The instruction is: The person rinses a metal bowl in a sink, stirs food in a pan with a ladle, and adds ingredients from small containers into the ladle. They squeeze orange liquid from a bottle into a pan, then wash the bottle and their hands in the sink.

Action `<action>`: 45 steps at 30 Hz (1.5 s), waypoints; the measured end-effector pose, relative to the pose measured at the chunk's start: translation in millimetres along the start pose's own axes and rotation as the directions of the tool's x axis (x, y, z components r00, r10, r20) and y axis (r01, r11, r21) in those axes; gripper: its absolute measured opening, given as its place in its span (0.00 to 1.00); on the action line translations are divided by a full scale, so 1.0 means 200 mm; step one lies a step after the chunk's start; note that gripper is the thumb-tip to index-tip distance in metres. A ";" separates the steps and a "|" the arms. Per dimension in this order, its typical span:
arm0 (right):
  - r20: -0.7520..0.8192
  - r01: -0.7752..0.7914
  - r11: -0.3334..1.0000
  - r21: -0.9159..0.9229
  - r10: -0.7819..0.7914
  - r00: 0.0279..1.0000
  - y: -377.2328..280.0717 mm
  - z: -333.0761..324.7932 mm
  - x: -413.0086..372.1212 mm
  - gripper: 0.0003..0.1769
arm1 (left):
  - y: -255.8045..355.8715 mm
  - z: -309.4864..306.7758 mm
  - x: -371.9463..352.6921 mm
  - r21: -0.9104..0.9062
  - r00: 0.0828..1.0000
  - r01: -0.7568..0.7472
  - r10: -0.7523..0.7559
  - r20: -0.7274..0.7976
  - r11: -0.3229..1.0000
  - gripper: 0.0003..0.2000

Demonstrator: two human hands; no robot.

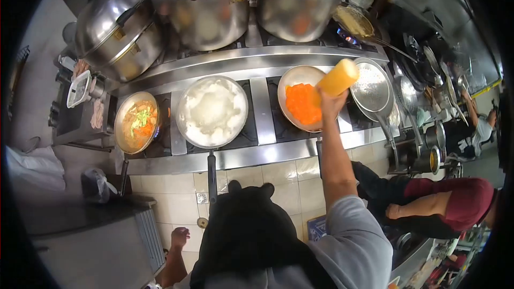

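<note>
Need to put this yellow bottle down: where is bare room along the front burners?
The steel strip between the rice pan and the pan of orange food is bare, as is the front ledge below them, apart from the pan handles crossing it. Right of the right hand with the yellow bottle, stacked pans crowd together; big pots fill the back row.

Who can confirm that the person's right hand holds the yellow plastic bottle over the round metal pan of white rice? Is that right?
Wrong in one respect. The head view shows the right hand holding the yellow plastic bottle over the round metal pan of orange food, just right of the round metal pan of white rice.
</note>
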State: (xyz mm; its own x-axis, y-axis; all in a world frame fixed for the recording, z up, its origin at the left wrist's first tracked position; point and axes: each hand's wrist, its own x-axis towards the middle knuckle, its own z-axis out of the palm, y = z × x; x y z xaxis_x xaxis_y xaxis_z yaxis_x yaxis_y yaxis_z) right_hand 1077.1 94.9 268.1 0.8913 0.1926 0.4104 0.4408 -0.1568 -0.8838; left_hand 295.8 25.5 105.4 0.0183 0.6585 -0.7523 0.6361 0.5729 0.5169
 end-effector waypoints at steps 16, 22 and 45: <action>0.310 -0.306 -0.066 0.950 0.328 0.892 -0.66 -0.16 -0.26 0.32 | 1.07 -0.40 -0.52 0.005 0.612 -0.762 0.723 -0.320 0.647 0.10; 0.804 -0.795 -0.162 0.584 -0.022 0.595 -1.75 0.24 -1.42 0.35 | 1.35 -0.99 -0.71 0.134 0.023 -0.990 0.991 -0.130 0.040 0.34; 0.932 0.377 0.853 0.361 -0.340 -0.124 -2.07 1.34 -3.44 0.28 | 1.42 -2.91 0.40 0.344 -0.073 -0.920 0.778 -0.624 0.190 0.37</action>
State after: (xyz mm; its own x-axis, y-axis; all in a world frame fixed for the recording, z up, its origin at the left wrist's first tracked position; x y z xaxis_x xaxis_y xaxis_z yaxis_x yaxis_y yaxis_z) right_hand 252.9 286.3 291.4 -0.3587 0.9326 0.0399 0.6736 0.2882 -0.6806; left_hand 29.1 526.0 429.3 0.0124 0.7025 0.7116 0.3689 -0.6647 0.6497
